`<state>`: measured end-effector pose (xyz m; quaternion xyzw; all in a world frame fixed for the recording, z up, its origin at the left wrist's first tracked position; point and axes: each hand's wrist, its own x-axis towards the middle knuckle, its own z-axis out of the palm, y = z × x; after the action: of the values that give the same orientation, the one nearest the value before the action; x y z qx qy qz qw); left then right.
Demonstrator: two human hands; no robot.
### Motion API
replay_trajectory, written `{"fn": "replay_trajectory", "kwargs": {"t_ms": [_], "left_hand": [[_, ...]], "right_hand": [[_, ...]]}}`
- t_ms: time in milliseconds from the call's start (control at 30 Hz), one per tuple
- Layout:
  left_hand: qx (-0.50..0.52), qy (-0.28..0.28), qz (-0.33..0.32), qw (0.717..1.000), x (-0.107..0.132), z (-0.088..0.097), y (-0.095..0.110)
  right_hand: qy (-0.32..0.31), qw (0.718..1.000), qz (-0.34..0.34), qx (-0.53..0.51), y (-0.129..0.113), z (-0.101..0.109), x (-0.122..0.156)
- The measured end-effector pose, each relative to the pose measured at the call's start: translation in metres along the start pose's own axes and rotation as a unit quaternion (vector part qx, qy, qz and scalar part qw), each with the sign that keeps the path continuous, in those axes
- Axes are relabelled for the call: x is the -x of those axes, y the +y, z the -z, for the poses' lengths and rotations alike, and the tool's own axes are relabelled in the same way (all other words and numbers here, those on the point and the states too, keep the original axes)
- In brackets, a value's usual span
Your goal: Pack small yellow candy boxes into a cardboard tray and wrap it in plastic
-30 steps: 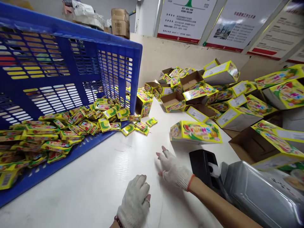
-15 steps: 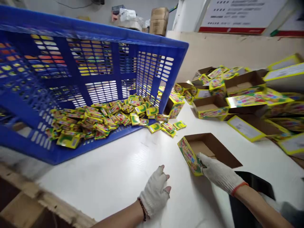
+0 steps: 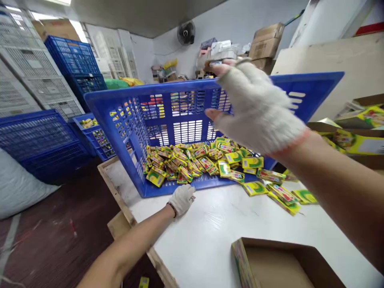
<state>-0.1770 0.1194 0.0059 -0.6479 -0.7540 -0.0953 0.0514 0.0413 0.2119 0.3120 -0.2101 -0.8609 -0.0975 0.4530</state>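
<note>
A blue plastic crate (image 3: 156,91) lies tipped on its side on the white table (image 3: 207,236), its opening towards me. Many small yellow-green packets (image 3: 195,160) are heaped inside, and several have spilled past its lower edge. My left hand (image 3: 182,199), in a white fingerless glove, has its fingers curled at the crate's lower front rim. High in front of the upper rim, my right hand (image 3: 255,106) is raised with thumb and fingers apart, holding nothing. It hides part of the crate. An open cardboard display box (image 3: 279,266) rests at the near edge of view.
More display boxes (image 3: 366,144) are piled at the right. Another blue crate (image 3: 96,138) with packets stands beyond the table's wooden edge (image 3: 120,200). Stacked crates (image 3: 75,56) and a white sack (image 3: 21,186) are on the left. A fan (image 3: 186,33) hangs on the wall.
My right hand has let go of the display box and risen to the crate's upper rim. My left hand has moved forward to the lower rim and curled. The view has swung left.
</note>
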Motion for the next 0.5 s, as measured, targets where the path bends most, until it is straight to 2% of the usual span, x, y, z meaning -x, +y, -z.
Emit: {"fn": "replay_trajectory", "kwargs": {"t_ms": [33, 100, 200, 267, 333, 500], "left_hand": [[-0.012, -0.010, 0.006, 1.000, -0.009, -0.001, 0.001], [-0.030, -0.023, 0.022, 0.999, -0.022, -0.004, 0.005], [-0.043, -0.036, 0.041, 0.998, -0.029, -0.010, 0.007], [-0.045, -0.041, 0.046, 0.997, -0.028, -0.014, 0.005], [-0.045, -0.041, 0.046, 0.997, -0.027, -0.018, 0.004], [-0.033, -0.013, 0.032, 0.999, -0.023, -0.023, 0.005]], "right_hand": [[0.004, 1.000, 0.006, 0.002, -0.006, -0.009, -0.024], [-0.027, 0.999, 0.017, -0.002, -0.009, -0.028, -0.054], [-0.021, 0.999, 0.037, 0.033, -0.001, -0.044, -0.057], [0.007, 0.998, 0.035, 0.061, 0.005, -0.040, -0.039], [0.035, 0.997, 0.033, 0.067, 0.006, -0.025, -0.012], [0.162, 0.982, 0.092, 0.010, -0.013, 0.021, 0.083]]}}
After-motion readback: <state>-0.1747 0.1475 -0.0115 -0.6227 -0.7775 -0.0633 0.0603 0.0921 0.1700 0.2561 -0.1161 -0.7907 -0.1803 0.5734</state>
